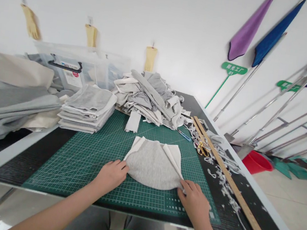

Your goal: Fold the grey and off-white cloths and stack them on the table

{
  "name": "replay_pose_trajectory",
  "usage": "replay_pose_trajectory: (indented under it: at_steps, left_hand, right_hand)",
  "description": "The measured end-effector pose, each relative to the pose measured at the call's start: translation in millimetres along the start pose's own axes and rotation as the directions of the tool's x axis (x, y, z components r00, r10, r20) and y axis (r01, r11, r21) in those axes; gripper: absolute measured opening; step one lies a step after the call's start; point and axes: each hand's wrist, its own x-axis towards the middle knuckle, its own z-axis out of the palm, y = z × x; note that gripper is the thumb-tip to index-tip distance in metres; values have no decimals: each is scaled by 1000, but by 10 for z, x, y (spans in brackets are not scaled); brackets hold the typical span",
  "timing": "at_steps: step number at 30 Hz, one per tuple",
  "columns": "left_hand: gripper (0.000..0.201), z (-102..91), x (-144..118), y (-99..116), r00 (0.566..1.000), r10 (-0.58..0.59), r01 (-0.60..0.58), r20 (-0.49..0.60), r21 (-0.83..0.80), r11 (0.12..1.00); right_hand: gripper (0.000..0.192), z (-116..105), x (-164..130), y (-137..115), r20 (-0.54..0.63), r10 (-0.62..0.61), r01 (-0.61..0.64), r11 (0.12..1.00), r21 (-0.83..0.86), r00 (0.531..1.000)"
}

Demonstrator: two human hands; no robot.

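A light grey piece of fabric [155, 164] with paler folded edges lies on the green cutting mat [90, 174] in front of me. My left hand [112, 176] pinches its left edge, fingers closed on the cloth. At the lower right corner my right hand [193, 198] grips the fabric between thumb and fingers. Folds run down both sides of the cloth, and its near edge curves toward me. The exact fingertips of both hands are partly hidden by the knuckles and the cloth.
Left of the mat's back stands a stack of folded grey cloths [87, 109]. Behind is a heap of grey fabric [153, 97] and a clear plastic box [71, 65]. Rightward lie blue-handled scissors [184, 135], gold-handled scissors [202, 149], fabric scraps [225, 186] and a long wooden ruler [235, 185].
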Motion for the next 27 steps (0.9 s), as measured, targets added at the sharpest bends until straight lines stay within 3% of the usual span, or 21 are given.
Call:
replay_pose_trajectory:
  at_steps: [4, 8, 11, 15, 18, 20, 23, 27]
  left_hand:
    - [16, -81, 98, -22, 994, -63, 49, -93, -145, 988]
    - [15, -391, 267, -148, 970, -203, 109, -135, -506, 856]
    - [17, -680, 413, -239, 929, -329, 126, -169, -691, 711]
    - [17, -929, 586, -298, 870, -426, 29, -250, -835, 549]
    - [21, -993, 660, -317, 890, -427, -1, -163, -935, 355]
    - [26, -1003, 673, -330, 924, -377, 19, -65, -976, 216]
    - [32, -997, 649, -344, 961, -259, 123, 96, -989, 88]
    - [37, -997, 580, -316, 961, -152, 242, 230, -968, 64]
  right_hand:
    - [21, -96, 100, -31, -90, 28, -19, 995, 103, 996]
    - [19, -324, 244, 13, -180, 212, -114, 891, 440, 961]
    - [16, -518, 371, 31, -143, 356, -152, 682, 715, 924]
    - [12, -707, 526, 6, -45, 455, -81, 253, 964, 889]
    - [13, -792, 593, -8, 95, 506, -95, -25, 995, 857]
    - [14, -819, 619, 5, 175, 524, -126, -128, 984, 833]
    - [11, -814, 648, 67, 248, 512, -178, -183, 967, 822]
    - [14, -803, 671, 170, 258, 532, -178, -198, 964, 806]
